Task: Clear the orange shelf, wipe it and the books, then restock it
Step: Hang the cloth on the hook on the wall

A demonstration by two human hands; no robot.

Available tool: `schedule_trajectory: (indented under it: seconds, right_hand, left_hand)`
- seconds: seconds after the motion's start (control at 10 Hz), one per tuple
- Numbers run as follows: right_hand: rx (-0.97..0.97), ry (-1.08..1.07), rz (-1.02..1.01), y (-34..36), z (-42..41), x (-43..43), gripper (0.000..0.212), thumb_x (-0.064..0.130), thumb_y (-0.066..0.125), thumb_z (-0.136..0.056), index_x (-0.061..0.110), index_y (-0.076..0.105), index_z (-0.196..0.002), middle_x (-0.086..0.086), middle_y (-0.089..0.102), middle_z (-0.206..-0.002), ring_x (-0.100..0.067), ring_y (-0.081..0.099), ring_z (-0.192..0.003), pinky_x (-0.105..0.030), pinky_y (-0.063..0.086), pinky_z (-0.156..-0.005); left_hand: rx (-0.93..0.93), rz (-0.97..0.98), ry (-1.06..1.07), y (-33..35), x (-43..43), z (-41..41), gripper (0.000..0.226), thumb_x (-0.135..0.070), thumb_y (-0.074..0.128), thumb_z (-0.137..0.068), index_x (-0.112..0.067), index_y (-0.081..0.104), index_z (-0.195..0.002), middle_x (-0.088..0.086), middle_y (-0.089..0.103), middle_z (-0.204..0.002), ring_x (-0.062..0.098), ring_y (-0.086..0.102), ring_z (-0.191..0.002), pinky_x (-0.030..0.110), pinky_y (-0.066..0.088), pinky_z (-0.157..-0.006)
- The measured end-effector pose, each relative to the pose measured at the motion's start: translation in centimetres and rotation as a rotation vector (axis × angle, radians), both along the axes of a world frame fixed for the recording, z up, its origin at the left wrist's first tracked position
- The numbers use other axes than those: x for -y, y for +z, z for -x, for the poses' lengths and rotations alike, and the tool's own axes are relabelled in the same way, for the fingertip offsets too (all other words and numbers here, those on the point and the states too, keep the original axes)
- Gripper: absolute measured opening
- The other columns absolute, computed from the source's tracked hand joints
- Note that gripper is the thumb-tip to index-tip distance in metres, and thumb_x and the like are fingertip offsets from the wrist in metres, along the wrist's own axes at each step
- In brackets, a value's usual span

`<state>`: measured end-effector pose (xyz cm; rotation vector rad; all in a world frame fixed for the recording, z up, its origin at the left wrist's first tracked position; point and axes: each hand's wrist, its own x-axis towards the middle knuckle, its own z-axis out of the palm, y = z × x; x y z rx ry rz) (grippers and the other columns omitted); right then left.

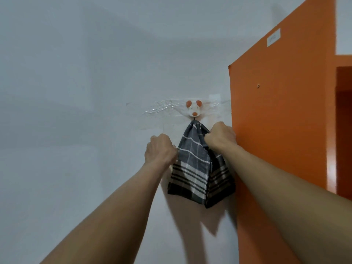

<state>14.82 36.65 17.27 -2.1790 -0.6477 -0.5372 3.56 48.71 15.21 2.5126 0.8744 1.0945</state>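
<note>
A dark grey cloth [196, 164] with white stripes hangs from an animal-shaped wall hook [194, 109] on the white wall. My right hand [222, 136] is closed on the cloth's upper right edge, just below the hook. My left hand [160, 149] grips the cloth's left edge a little lower. The orange shelf's side panel [282, 111] rises right beside the cloth, touching my right hand's knuckles. No books are in view.
Clear tape [162, 109] holds the hook to the wall. A white label [273, 37] and a screw hole [258, 85] mark the orange panel. A darker orange compartment [344, 130] opens at the far right.
</note>
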Motion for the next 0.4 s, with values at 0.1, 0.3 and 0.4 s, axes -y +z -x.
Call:
schedule_trajectory:
  seconds: [0.1,0.3,0.4]
  right_hand:
    - [0.109,-0.022,0.068,-0.2,1.9,0.9,0.022,0.01,0.054,-0.086,0.013,0.042,-0.067,-0.01,0.054,-0.085,-0.03,0.054,-0.077,-0.029,0.034,-0.053]
    - [0.197,-0.01,0.181,-0.9,6.2,3.7,0.009,0.016,0.055,-0.091,0.013,0.048,-0.085,-0.008,0.053,-0.099,-0.029,0.052,-0.094,-0.036,0.042,-0.072]
    - [0.218,0.013,0.202,-1.2,8.2,5.4,0.008,0.018,0.055,-0.092,0.014,0.048,-0.09,-0.007,0.053,-0.101,-0.029,0.052,-0.097,-0.037,0.045,-0.077]
  left_hand:
    - [-0.037,-0.055,-0.015,0.1,0.9,1.9,0.016,-0.019,0.055,-0.094,-0.007,0.064,-0.092,0.015,0.06,-0.108,0.034,0.058,-0.097,0.036,0.043,-0.073]
    - [-0.059,-0.17,-0.054,0.4,3.9,5.8,0.009,-0.009,0.043,-0.094,-0.009,0.05,-0.088,0.013,0.055,-0.101,0.027,0.045,-0.084,0.036,0.038,-0.07]
    - [-0.061,-0.206,-0.077,-0.1,5.5,7.6,0.008,-0.008,0.043,-0.093,-0.008,0.048,-0.087,0.014,0.057,-0.1,0.03,0.05,-0.086,0.037,0.038,-0.07]
